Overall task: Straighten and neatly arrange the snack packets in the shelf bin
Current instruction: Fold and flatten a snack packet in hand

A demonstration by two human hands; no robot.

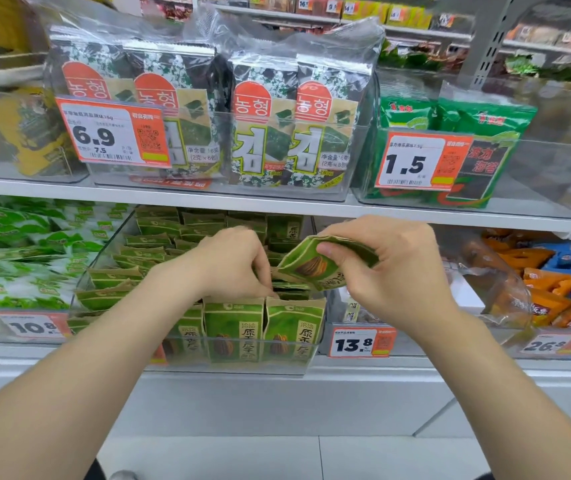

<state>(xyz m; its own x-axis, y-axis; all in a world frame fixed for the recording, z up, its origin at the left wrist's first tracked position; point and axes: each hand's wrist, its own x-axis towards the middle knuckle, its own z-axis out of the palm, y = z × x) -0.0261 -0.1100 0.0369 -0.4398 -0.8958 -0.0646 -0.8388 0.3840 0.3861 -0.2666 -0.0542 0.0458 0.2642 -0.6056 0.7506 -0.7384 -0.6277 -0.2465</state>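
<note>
Bare forearms point(80, 368) come up from 6 o'clock on my feed and meet over the clear bin point(242, 368) on the lower shelf. My left hand point(232, 261) has its fingers curled downward, tips dipped behind the front-row packets point(234, 327) and touching the packet tops there. I cannot tell whether they pinch one or only press on it.

My right hand point(391, 268), at 3 o'clock from the left, grips a green packet point(311, 266): the thumb lies across its printed face and the other fingers wrap behind. That packet is tilted, raised above the bin, with its lower corner pointing to 7 o'clock, just beside the left fingertips.

More of the same packets fill the bin toward 10 and 12 o'clock, some leaning or lying flat. Two front-row packets stand upright against the front wall.

For edges, the upper shelf lip point(277, 203) runs close over both hands at 12 o'clock. The bin's left wall rises at 9 o'clock. A price tag point(360, 342) reading 13.8 hangs at 3 o'clock from the bin front. Open room shows as a dark gap directly behind the front row.
</note>
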